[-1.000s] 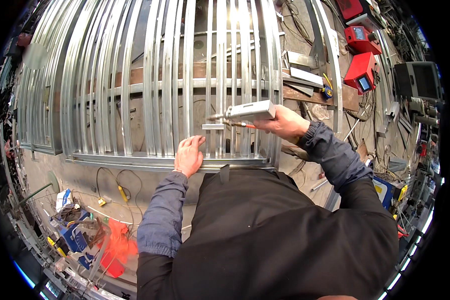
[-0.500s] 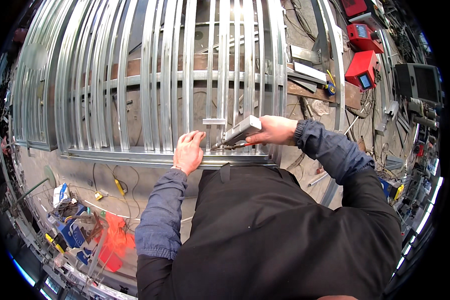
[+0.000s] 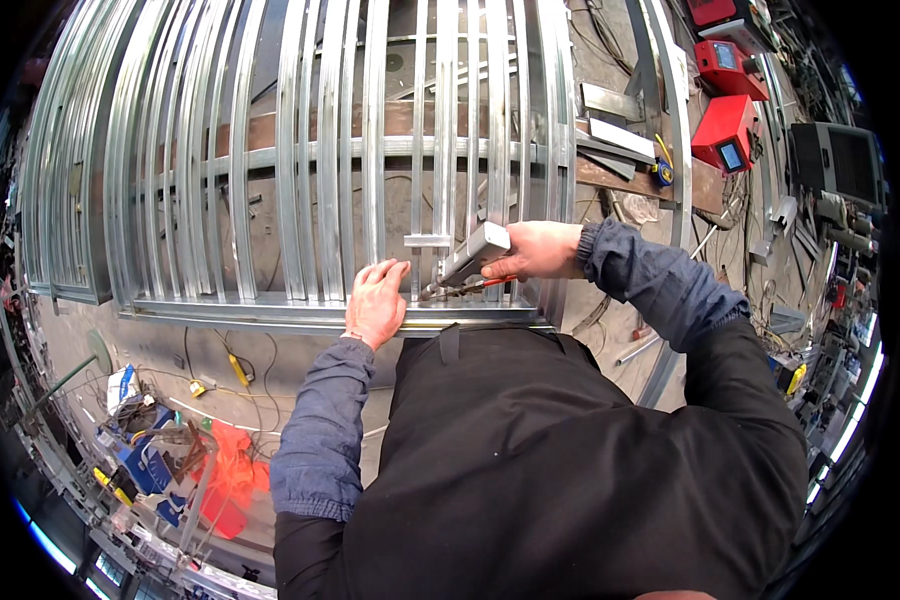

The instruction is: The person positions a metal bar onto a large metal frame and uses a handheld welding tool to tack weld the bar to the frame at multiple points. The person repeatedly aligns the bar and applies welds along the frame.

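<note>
My right hand (image 3: pixel 540 250) is closed around a grey, boxy hand-held tool (image 3: pixel 473 253) with a narrow tip and a red part beneath it. The tip points down to the left and comes close to the near rail (image 3: pixel 270 312) of a shiny metal frame (image 3: pixel 335 150) made of parallel bars. My left hand (image 3: pixel 375 300) lies on that rail, left of the tip, with its fingers stretched forward over the base of a bar. A short metal strip (image 3: pixel 428 241) lies across the bars just beyond the tool. The exact contact at the tip is too small to tell.
To the right are loose metal offcuts (image 3: pixel 615 140), a tape measure (image 3: pixel 662 173) and red boxes with screens (image 3: pixel 725 135). Cables and an orange-red sheet (image 3: pixel 232 465) lie on the floor at lower left, near a blue machine (image 3: pixel 148 465). More framed bars (image 3: pixel 70 200) stand at far left.
My right hand and the grey tool have shifted slightly left and away from me, and the tool is a little steeper. My left hand has stayed nearly in place.
</note>
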Demonstrator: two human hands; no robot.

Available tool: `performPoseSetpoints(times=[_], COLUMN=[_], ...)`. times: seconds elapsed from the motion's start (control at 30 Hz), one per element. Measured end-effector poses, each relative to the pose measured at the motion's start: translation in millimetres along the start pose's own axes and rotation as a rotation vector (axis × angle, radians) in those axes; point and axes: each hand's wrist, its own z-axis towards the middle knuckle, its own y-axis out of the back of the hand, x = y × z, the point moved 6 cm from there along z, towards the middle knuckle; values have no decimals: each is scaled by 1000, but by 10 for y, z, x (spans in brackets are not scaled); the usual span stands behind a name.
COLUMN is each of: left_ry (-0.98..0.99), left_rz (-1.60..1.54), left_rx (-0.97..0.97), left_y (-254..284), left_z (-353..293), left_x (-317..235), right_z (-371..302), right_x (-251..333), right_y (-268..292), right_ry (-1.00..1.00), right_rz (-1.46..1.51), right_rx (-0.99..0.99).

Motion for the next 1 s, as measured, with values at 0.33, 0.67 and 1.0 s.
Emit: performPoseSetpoints(times=[0.33, 0.67, 1.0], left_ry=[-3, 11, 16], left_rz=[-3, 3, 5], left_rx=[3, 20, 18], left_y=[-5, -32, -30], left_z=[6, -3, -1], left_x=[0, 24, 20], right_z=[-28, -57, -87], right_x=[182, 216, 203], right_y=[36, 43, 12], right_ry=[-5, -5, -6], right_rz=[-2, -20, -1], right_rx=[58, 52, 23])
